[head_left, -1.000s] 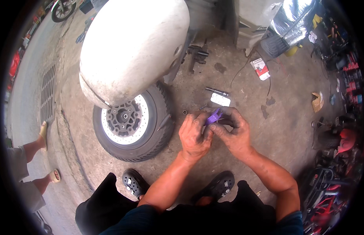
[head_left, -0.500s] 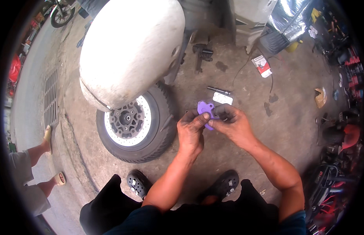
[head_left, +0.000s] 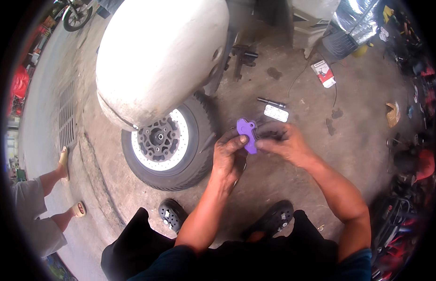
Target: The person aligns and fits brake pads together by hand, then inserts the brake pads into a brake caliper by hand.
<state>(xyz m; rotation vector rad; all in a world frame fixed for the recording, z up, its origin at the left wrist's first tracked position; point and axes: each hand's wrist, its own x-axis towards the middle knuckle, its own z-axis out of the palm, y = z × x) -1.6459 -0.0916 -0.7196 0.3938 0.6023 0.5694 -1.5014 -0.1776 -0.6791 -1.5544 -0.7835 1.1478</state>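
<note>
Over the floor in front of me, my left hand (head_left: pixel 230 152) pinches a purple brake pad (head_left: pixel 248 132), its thumb pressed on the flat face. The pad is a thin, notched plate with a small hole near its upper right corner. At its right edge, my right hand (head_left: pixel 284 143) has its thumb and curled fingers closed on the rim. What lies behind the pad is hidden. Left of my hands lies a wheel with a black tyre (head_left: pixel 197 150) and a silver brake disc (head_left: pixel 169 160), partly under a large white scooter body panel (head_left: pixel 154 61).
Beyond my hands lie a dark metal pin (head_left: pixel 271 102), a white card (head_left: pixel 276 113), a red and white box (head_left: pixel 324 74) and a dark metal part (head_left: pixel 240 62). A person's bare legs (head_left: pixel 53 179) are at left. Red and black clutter (head_left: pixel 396 234) lines the right.
My right thumb has drawn back from the pad's face to its edge. The pad is turned slightly more upright. The whole view has shifted a little.
</note>
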